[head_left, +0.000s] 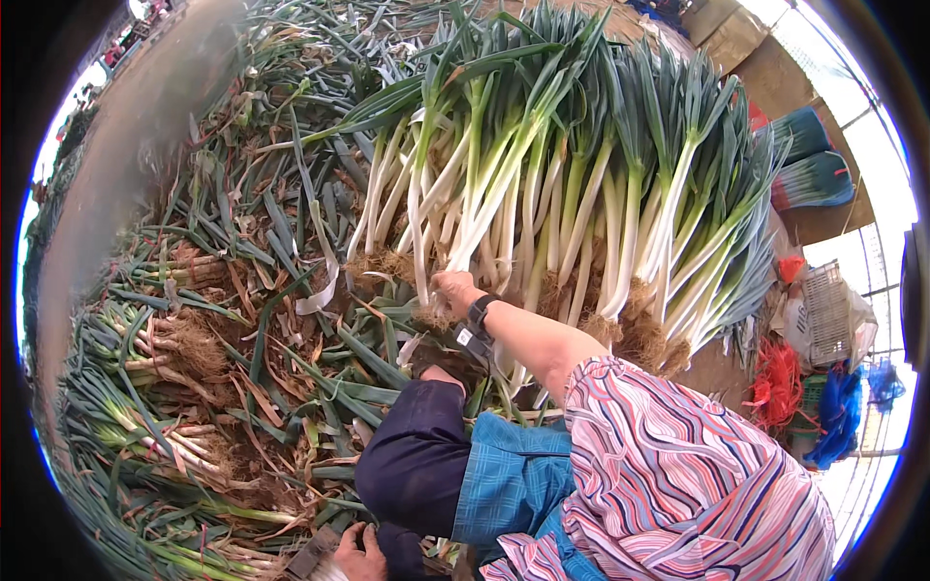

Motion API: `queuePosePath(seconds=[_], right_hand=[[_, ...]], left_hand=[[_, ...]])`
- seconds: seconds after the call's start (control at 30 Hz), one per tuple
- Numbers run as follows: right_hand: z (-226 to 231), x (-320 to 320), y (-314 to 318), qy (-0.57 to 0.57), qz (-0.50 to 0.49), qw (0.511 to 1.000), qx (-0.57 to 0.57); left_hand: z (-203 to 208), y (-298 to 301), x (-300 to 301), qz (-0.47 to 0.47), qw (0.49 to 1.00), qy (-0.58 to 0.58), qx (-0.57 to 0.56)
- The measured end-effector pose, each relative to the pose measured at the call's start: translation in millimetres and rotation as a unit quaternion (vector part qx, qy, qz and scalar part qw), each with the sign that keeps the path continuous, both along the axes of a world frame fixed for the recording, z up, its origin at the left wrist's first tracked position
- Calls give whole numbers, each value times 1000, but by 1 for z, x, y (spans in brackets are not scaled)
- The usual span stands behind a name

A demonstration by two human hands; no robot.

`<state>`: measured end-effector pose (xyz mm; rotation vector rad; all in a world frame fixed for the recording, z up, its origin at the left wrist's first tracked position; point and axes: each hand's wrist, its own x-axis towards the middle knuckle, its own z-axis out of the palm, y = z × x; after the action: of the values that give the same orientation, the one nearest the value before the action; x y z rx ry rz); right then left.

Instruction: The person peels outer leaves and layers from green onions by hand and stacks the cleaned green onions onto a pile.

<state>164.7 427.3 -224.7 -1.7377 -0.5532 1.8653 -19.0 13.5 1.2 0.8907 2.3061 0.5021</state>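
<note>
My right hand point(457, 292), with a dark band on its wrist, is closed round the white lower stalk of a leek point(484, 221). Its green leaves fan out toward the far side and its hairy roots hang by my fingers. This leek leans on a broad row of long leeks point(630, 203), white stalks and roots toward me. At the lower edge, partly cut off, my left hand point(360, 556) is beside my dark trouser leg with its fingers curled. What it holds, if anything, is hidden. A dark block-like thing point(316, 552) lies against it.
Smaller bundled leeks point(174, 358) lie on the left among loose leaves and dry trimmings point(262, 300). Tied leek bundles point(812, 179) rest on cardboard at the far right. Below them are a pale crate point(826, 315), red netting point(775, 382) and blue netting point(835, 416).
</note>
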Motion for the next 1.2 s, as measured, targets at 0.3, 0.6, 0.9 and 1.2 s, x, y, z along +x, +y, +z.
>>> queuePosePath(seconds=[0.3, 0.6, 0.9, 1.2], right_hand=[[-37, 5, 8, 127, 36, 987, -95], [55, 34, -29, 207, 13, 978, -18], [-37, 62, 26, -93, -115, 984, 104], [-8, 50, 9, 209, -80, 974, -20]], left_hand=[[3, 14, 7, -47, 998, -4, -52], [6, 21, 0, -28, 997, -8, -67], [-6, 16, 5, -54, 996, 0, -71], [-31, -11, -18, 77, 996, -16, -29]])
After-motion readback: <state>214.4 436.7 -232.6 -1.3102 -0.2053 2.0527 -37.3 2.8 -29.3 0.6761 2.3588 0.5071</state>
